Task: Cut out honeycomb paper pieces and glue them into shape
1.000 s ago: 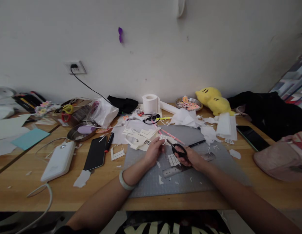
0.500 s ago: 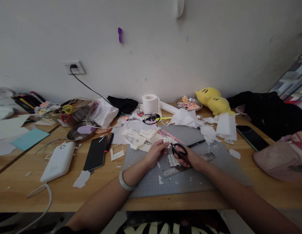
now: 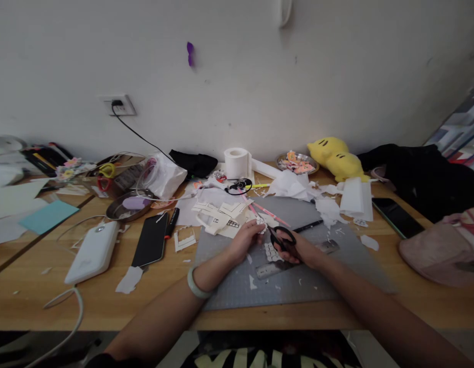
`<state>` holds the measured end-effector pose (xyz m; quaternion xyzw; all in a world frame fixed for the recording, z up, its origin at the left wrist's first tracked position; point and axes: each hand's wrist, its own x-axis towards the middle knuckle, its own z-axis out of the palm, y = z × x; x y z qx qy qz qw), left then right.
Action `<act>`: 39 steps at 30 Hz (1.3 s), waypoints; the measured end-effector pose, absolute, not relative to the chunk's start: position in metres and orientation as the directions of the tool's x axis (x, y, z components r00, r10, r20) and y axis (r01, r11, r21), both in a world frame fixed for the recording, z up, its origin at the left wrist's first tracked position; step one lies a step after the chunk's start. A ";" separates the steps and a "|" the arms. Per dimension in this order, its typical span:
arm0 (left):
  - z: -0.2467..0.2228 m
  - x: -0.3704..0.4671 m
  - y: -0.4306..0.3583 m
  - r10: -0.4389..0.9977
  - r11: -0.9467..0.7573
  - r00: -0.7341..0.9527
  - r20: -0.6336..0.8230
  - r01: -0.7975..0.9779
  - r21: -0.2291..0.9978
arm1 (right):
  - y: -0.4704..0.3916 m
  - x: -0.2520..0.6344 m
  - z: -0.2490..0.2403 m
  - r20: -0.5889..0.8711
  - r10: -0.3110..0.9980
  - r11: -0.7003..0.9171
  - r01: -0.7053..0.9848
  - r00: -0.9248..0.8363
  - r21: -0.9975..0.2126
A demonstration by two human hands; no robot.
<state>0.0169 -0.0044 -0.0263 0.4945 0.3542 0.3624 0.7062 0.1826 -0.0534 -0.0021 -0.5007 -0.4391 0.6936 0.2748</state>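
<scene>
Over the grey cutting mat [image 3: 229,291], my left hand [image 3: 247,239] pinches a small piece of white paper [image 3: 261,223] with black outlines. My right hand [image 3: 292,249] is closed round the black handles of a pair of scissors [image 3: 282,238], whose blades point left at that paper. Below the scissors lie a sheet of small rounded white shapes [image 3: 272,252] and a metal ruler [image 3: 268,270], partly hidden by my right hand. Cut papers with black lines [image 3: 217,223] lie behind my left hand.
On the left are a white power bank [image 3: 92,253], a black phone [image 3: 149,240] and a marker [image 3: 171,223]. A paper roll [image 3: 237,163] and a yellow plush toy [image 3: 336,159] stand at the back. Another phone [image 3: 398,217] and a pink bag [image 3: 440,253] lie right.
The scissor blades stand slightly more apart at the paper. Both hands keep nearly the same place, and the whole view has shifted very slightly.
</scene>
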 end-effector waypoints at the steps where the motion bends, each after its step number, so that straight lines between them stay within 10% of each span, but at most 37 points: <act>1: -0.026 0.017 -0.005 0.861 0.242 0.489 -0.138 -0.157 0.957 | -0.053 0.183 -0.002 -0.451 0.822 -0.460 0.061 -0.348 -0.886; 39: -0.022 0.016 -0.006 0.860 0.317 0.465 -0.211 -0.162 0.934 | -0.054 0.183 0.002 -0.443 0.823 -0.456 0.051 -0.357 -0.889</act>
